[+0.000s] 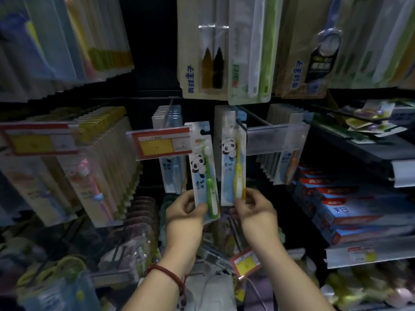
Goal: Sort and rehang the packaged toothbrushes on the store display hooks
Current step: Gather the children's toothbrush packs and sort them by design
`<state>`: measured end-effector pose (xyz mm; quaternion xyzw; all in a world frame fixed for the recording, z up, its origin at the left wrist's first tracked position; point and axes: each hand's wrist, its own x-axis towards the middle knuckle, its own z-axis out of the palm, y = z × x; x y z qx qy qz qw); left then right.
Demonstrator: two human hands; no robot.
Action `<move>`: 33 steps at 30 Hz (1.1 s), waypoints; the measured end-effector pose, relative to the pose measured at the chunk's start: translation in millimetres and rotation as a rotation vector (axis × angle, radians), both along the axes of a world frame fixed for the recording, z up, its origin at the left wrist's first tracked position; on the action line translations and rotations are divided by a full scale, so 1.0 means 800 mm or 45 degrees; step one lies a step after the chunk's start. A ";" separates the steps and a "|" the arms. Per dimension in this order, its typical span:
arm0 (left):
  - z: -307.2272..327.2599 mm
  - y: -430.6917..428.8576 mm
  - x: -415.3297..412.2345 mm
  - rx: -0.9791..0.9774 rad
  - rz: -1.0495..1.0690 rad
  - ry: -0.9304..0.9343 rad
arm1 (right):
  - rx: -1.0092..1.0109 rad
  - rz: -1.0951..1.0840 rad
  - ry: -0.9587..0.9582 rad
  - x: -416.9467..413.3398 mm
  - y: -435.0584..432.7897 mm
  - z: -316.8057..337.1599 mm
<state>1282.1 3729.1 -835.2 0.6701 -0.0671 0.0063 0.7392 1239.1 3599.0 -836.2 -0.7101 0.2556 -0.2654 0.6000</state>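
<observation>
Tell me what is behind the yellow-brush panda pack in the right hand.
Behind the yellow-brush pack, pinched by the right hand, white edges of more packs show along its left side. Their fronts and brush colours are covered.

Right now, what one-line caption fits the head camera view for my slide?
Left hand holds a green panda toothbrush pack; right hand pinches a yellow pack near a hook.
</observation>
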 end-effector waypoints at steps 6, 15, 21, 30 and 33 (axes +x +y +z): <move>-0.001 0.006 0.007 0.002 0.037 0.033 | -0.109 -0.095 0.321 0.021 -0.001 0.002; 0.004 0.015 -0.005 0.043 -0.045 -0.002 | 0.107 0.297 0.109 -0.012 0.022 0.009; 0.000 0.006 -0.022 0.131 -0.093 -0.073 | 0.068 0.306 0.105 -0.036 0.018 0.003; -0.015 -0.038 -0.051 0.193 -0.226 -0.037 | -0.010 0.075 0.118 -0.067 -0.005 -0.009; -0.018 -0.054 -0.056 0.242 -0.279 -0.045 | -0.040 0.029 0.122 -0.073 -0.017 -0.008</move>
